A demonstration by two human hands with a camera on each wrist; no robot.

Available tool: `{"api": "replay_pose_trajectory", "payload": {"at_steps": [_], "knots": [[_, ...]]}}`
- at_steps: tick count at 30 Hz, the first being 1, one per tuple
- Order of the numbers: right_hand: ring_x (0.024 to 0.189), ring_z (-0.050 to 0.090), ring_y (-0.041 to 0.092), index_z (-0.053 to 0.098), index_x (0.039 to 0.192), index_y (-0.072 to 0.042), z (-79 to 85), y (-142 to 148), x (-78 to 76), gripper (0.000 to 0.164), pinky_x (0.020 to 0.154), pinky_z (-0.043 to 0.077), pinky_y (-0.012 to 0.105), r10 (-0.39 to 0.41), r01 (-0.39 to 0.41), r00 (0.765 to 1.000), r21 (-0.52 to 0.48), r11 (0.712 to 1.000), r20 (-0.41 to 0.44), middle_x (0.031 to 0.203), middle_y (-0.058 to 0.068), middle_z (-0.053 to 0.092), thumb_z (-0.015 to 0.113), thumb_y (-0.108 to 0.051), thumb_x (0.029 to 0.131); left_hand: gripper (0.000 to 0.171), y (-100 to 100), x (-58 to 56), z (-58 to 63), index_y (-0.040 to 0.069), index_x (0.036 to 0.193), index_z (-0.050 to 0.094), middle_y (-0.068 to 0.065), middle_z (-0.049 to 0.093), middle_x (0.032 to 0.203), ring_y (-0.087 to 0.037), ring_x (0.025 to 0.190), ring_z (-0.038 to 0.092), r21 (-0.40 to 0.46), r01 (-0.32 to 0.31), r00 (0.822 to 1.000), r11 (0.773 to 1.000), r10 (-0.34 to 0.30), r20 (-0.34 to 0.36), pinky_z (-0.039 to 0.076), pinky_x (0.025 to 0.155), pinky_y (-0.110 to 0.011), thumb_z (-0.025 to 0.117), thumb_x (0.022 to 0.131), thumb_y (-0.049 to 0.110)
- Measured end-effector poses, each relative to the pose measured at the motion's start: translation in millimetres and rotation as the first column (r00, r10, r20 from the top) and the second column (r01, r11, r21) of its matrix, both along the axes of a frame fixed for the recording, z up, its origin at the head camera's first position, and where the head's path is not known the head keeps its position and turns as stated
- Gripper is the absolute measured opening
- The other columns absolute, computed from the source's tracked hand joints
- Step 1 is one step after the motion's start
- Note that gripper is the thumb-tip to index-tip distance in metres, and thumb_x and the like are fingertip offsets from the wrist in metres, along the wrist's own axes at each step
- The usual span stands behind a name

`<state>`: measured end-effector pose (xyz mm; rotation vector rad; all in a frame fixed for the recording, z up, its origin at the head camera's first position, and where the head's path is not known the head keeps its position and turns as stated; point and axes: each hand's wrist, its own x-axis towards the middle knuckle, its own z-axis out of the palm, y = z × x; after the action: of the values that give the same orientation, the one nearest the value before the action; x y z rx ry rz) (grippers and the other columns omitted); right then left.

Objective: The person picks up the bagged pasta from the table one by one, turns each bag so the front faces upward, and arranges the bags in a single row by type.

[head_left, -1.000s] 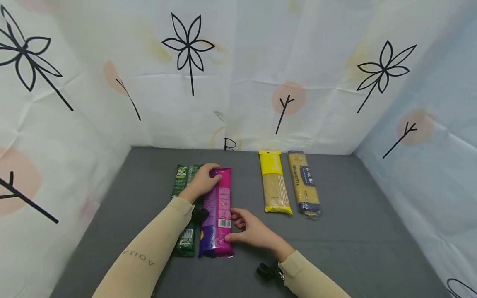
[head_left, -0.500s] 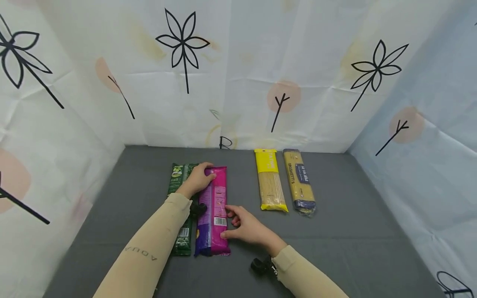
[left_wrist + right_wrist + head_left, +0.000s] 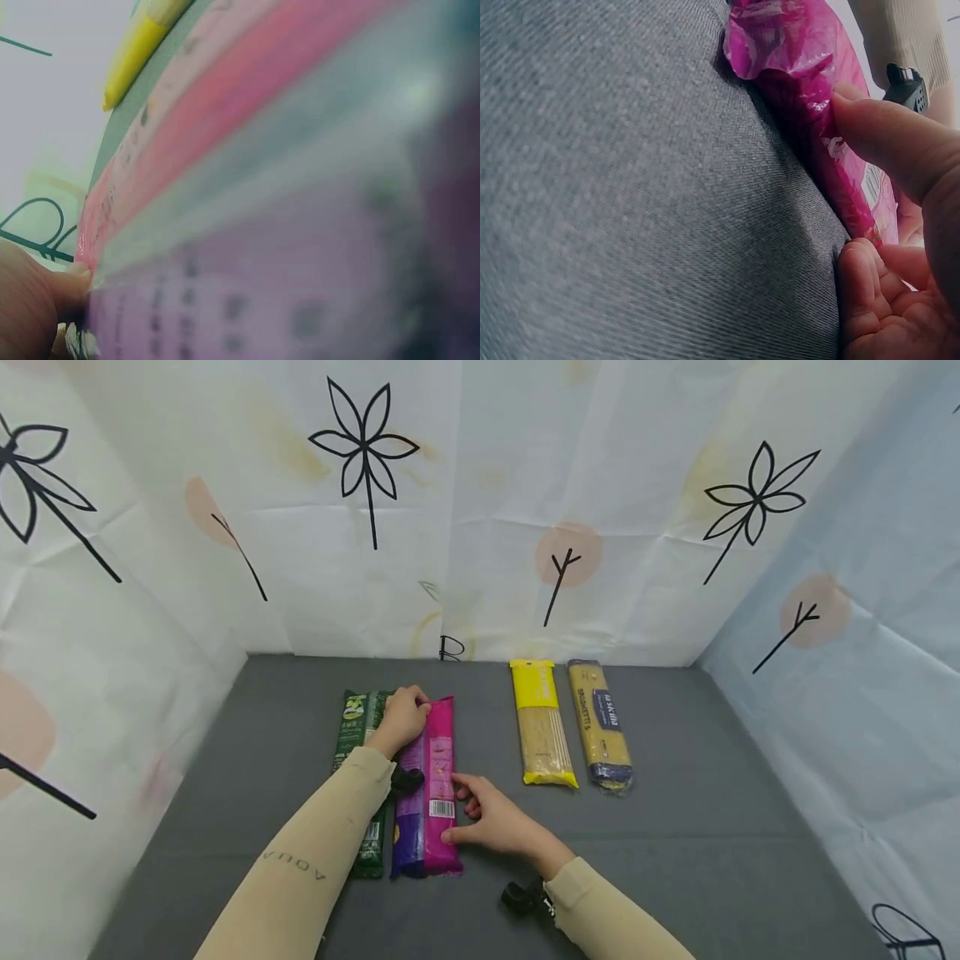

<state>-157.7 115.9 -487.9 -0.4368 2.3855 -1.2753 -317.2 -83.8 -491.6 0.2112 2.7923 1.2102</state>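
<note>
- Pale fabric backdrop printed with black line flowers (image 3: pixel 487 468) surrounds a dark grey cloth surface (image 3: pixel 720 860).
- Left hand (image 3: pixel 402 718) bends over the far end of a long, glossy pink-and-purple plastic packet (image 3: pixel 439 760), thumb at its edge — whether it truly grips, I cannot tell.
- Right hand (image 3: pixel 495 817) touches that packet's right side with thumb and forefinger, not closed round it.
- Just left lies a long dark green plastic packet (image 3: pixel 349 735); uneven pushing could skew the pink one or ride it over its neighbour.
- Well right — yellow-ended noodle packet (image 3: pixel 543 727), tan-and-navy spaghetti packet (image 3: pixel 602 727), side by side.
</note>
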Motion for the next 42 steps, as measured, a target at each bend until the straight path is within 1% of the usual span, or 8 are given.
{"api": "replay_pose_trajectory", "payload": {"at_steps": [7, 11, 17, 21, 26, 31, 38, 42], "knots": [[0.096, 0.046, 0.015, 0.030, 0.152, -0.012, -1.8, 0.8, 0.2, 0.094, 0.084, 0.043, 0.030, 0.004, -0.004, 1.000, 0.012, 1.000, 0.023, 0.116, -0.003, 0.045, 0.081, -0.039, 0.078, 0.012, 3.8, -1.1, 6.3, 0.009, 0.096, 0.062, -0.014, 0.057, 0.102, -0.040, 0.110, 0.040, -0.044, -0.016, 0.997, 0.999, 0.019, 0.069, 0.039, 0.085, -0.048, 0.054, 0.100, 0.017], [0.096, 0.046, 0.016, 0.030, 0.152, -0.012, -1.4, 0.5, -1.7, 0.094, 0.085, 0.043, 0.030, 0.007, -0.007, 1.000, 0.007, 1.000, 0.024, 0.116, -0.002, 0.046, 0.082, -0.039, 0.078, 0.011, 2.3, -2.1, 8.6, 0.009, 0.094, 0.061, -0.014, 0.057, 0.098, -0.037, 0.109, 0.039, 0.009, -0.044, 0.993, 0.999, 0.043, 0.108, 0.041, 0.081, -0.047, 0.055, 0.099, 0.017], [0.096, 0.047, 0.015, 0.029, 0.152, -0.012, -2.1, -0.3, -1.5, 0.095, 0.085, 0.043, 0.031, 0.014, -0.014, 1.000, 0.001, 1.000, 0.023, 0.117, -0.002, 0.046, 0.082, -0.038, 0.077, 0.012, -2.6, 2.1, 4.9, 0.011, 0.099, 0.061, -0.014, 0.051, 0.108, -0.033, 0.110, 0.038, 0.100, -0.097, 0.981, 0.990, 0.078, 0.176, 0.043, 0.079, -0.044, 0.054, 0.100, 0.020], [0.097, 0.047, 0.015, 0.028, 0.152, -0.013, -2.2, -0.7, -0.8, 0.096, 0.086, 0.043, 0.030, 0.012, -0.012, 1.000, 0.000, 1.000, 0.023, 0.117, -0.003, 0.045, 0.082, -0.040, 0.077, 0.014, -4.0, 5.3, 7.1, 0.010, 0.103, 0.062, -0.013, 0.053, 0.108, -0.031, 0.102, 0.044, 0.158, -0.099, 0.981, 0.983, 0.069, 0.184, 0.043, 0.075, -0.042, 0.053, 0.101, 0.021], [0.097, 0.047, 0.015, 0.027, 0.153, -0.013, -2.5, 0.1, -0.4, 0.096, 0.087, 0.044, 0.031, 0.012, -0.012, 1.000, -0.004, 1.000, -0.015, 0.117, -0.002, 0.045, 0.080, -0.041, 0.079, 0.016, -3.1, 8.2, 12.0, 0.008, 0.107, 0.060, -0.013, 0.054, 0.105, -0.026, 0.086, 0.051, 0.239, -0.078, 0.986, 0.968, 0.039, 0.162, 0.044, 0.068, -0.036, 0.051, 0.102, 0.020], [0.097, 0.047, 0.015, 0.035, 0.148, -0.012, -4.0, 1.7, 1.8, 0.086, 0.087, 0.044, 0.032, 0.000, -0.001, 0.999, -0.012, 1.000, -0.033, 0.116, -0.003, 0.047, 0.078, -0.042, 0.081, 0.016, -1.0, 12.7, 23.3, 0.007, 0.108, 0.058, -0.013, 0.051, 0.111, -0.027, 0.088, 0.049, 0.300, -0.077, 0.994, 0.951, 0.051, 0.094, 0.044, 0.071, -0.037, 0.049, 0.102, 0.019], [0.099, 0.049, 0.016, 0.037, 0.146, -0.015, -7.3, -0.1, 5.1, 0.077, 0.088, 0.044, 0.035, -0.011, 0.010, 1.000, -0.075, 0.997, -0.009, 0.114, -0.003, 0.052, 0.075, -0.041, 0.084, 0.017, 0.6, 17.3, 47.4, 0.009, 0.110, 0.057, -0.013, 0.047, 0.119, -0.028, 0.094, 0.049, 0.352, -0.150, 0.989, 0.924, 0.142, 0.049, 0.045, 0.076, -0.041, 0.049, 0.103, 0.021], [0.097, 0.055, 0.016, 0.036, 0.145, -0.017, -8.3, -2.3, 8.0, 0.072, 0.085, 0.046, 0.035, -0.030, 0.033, 0.999, -0.155, 0.987, 0.021, 0.113, -0.003, 0.058, 0.073, -0.037, 0.087, 0.018, 0.4, 20.0, 56.0, 0.007, 0.112, 0.057, -0.013, 0.048, 0.118, -0.027, 0.096, 0.050, 0.393, -0.214, 0.976, 0.894, 0.214, 0.045, 0.046, 0.078, -0.041, 0.049, 0.102, 0.021]]}}
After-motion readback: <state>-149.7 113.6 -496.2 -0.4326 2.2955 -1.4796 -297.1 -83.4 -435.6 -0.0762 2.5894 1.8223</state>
